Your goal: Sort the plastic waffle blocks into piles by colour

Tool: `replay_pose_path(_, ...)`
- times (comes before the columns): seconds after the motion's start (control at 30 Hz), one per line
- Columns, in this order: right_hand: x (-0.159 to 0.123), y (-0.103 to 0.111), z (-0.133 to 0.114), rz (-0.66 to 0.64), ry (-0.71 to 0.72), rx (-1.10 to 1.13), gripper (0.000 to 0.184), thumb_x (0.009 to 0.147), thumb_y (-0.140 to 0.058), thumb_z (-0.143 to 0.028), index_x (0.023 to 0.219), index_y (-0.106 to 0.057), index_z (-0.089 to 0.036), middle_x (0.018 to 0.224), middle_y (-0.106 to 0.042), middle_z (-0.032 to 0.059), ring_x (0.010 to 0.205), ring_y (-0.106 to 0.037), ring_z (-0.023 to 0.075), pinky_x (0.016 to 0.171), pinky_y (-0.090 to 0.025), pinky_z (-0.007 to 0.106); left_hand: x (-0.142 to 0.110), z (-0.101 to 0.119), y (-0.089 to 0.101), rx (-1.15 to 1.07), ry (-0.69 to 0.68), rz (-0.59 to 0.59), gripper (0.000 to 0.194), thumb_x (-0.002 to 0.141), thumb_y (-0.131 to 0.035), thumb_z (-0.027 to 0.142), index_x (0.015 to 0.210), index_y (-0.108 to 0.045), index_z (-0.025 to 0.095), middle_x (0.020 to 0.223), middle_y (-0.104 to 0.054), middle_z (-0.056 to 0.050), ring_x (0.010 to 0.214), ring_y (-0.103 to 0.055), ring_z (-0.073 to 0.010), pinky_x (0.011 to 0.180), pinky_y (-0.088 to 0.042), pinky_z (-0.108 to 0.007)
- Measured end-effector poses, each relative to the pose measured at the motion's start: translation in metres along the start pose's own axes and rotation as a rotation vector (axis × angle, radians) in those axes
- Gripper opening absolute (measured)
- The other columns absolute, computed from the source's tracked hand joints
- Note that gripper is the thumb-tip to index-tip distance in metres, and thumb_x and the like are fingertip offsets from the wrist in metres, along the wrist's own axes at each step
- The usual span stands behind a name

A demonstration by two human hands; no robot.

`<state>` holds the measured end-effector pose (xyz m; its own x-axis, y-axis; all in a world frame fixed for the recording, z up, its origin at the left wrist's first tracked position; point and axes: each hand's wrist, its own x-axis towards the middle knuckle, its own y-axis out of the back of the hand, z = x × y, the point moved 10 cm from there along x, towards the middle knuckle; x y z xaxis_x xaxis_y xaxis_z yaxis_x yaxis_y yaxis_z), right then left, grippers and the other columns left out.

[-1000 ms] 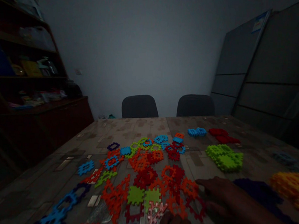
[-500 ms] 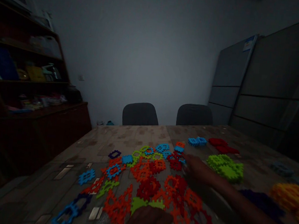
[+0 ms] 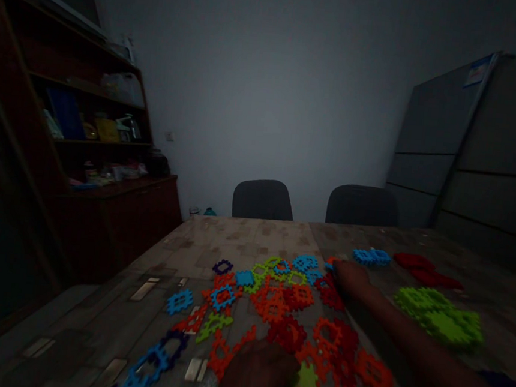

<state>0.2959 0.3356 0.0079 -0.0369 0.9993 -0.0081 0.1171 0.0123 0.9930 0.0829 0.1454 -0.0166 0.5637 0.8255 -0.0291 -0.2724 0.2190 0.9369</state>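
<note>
My right hand (image 3: 350,278) reaches over the far right end of a loose pile of flat toothed plastic building pieces. Its fingers are closed around a small orange and blue stack of pieces (image 3: 330,263), mostly covered by the hand. Near the table's front edge, my left hand (image 3: 261,368) is curled, back upward, with its fingertips hidden. A lime-green piece (image 3: 308,380) shows right beside it; whether the hand grips anything is hidden. Red pieces (image 3: 288,333) and orange pieces (image 3: 274,308) lie between the two hands.
Sorted groups stand at the right: light-blue pieces (image 3: 371,256), red pieces (image 3: 425,270) and a lime-green stack (image 3: 439,316). Blue and purple linked pieces (image 3: 150,362) lie at front left. Two chairs (image 3: 263,199) stand behind the patterned table (image 3: 245,231); a shelf unit (image 3: 117,199) is left.
The view has turned left. My right hand has moved farther out onto the orange and blue stack. My left hand has shifted left over the pieces, beside the lime-green one.
</note>
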Motion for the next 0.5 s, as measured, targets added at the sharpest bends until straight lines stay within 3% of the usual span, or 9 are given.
replay_pose_path(0.13,-0.007,0.003,0.004,0.024,0.046,0.026,0.030,0.103,-0.070,-0.039,0.126,-0.069,-0.019,0.127,-0.071,0.0086,0.109,-0.071,0.0249,0.095,-0.060,0.048,-0.009,0.001,0.015,-0.075,-0.020,0.084,0.037,0.081,-0.073,0.022,0.119,-0.074,0.024,0.120,-0.078,-0.010,0.112,-0.071,-0.0333,0.098,-0.055,-0.048)
replay_pose_path(0.27,-0.032,0.023,0.003,0.100,0.167,0.166,0.031,0.105,-0.058,-0.025,0.133,-0.068,-0.018,0.131,-0.074,0.0125,0.117,-0.071,0.0280,0.102,-0.055,0.046,-0.010,-0.024,0.051,-0.072,0.142,0.215,0.035,0.089,-0.068,0.020,0.124,-0.074,0.027,0.125,-0.077,-0.007,0.116,-0.072,-0.0283,0.100,-0.056,-0.042)
replay_pose_path(0.37,-0.070,0.029,0.004,0.117,0.260,0.282,0.047,0.099,-0.048,-0.025,0.142,-0.066,-0.018,0.134,-0.075,0.0131,0.114,-0.074,0.0308,0.095,-0.059,0.042,0.005,-0.050,0.078,0.023,0.237,0.250,0.040,0.094,-0.066,0.017,0.133,-0.070,0.022,0.137,-0.073,-0.012,0.128,-0.067,-0.0295,0.109,-0.052,-0.042)
replay_pose_path(0.5,-0.143,0.011,0.009,0.044,0.334,0.568,0.053,0.095,-0.051,-0.044,0.138,-0.071,-0.022,0.115,-0.082,0.0100,0.095,-0.078,0.0327,0.081,-0.063,0.044,0.037,-0.088,0.097,0.107,0.290,0.236,0.043,0.098,-0.067,0.016,0.140,-0.064,0.016,0.149,-0.065,-0.015,0.139,-0.059,-0.0294,0.119,-0.044,-0.044)
